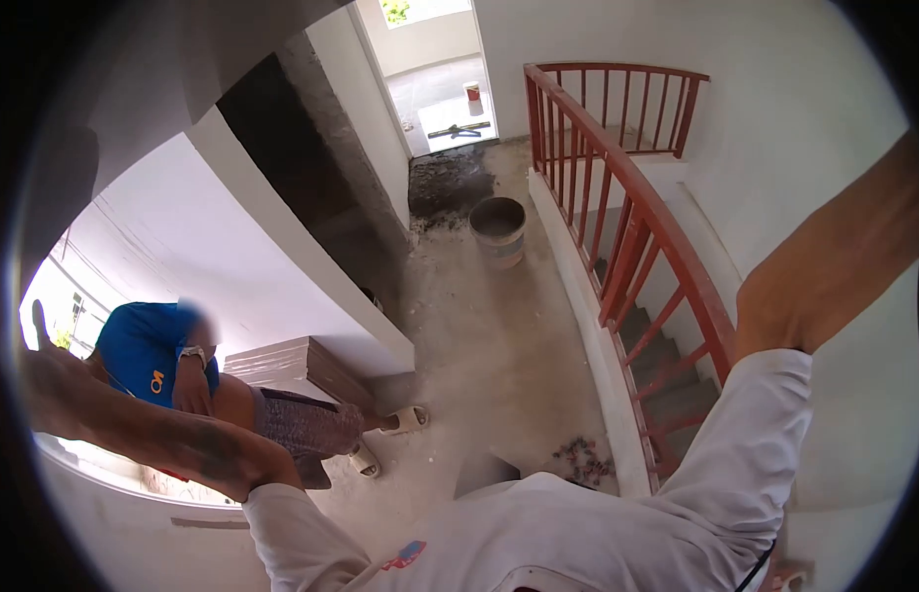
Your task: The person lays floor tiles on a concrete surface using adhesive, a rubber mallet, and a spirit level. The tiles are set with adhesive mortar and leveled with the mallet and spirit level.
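Note:
My left hand (57, 370) is raised at the far left edge, near the bright window (70, 286). One digit points up, stretched away from the palm; the other fingers are lost in the dark rim of the view. Nothing shows in this hand. My left forearm (173, 434) passes in front of a seated person in a blue shirt (134, 340). On the other side, my right forearm (835, 257) reaches up and out past the right edge, so my right hand is out of view.
A bucket (497, 235) stands on the concrete floor (479, 345) beside dark wet mortar (450, 187). Red stair railings (642, 187) border steps (652, 345) on the right. Flat brown boxes (316, 370) lean behind the person. Small rubble (583, 462) lies near me. Beyond the doorway is a small red-and-white bucket (471, 92).

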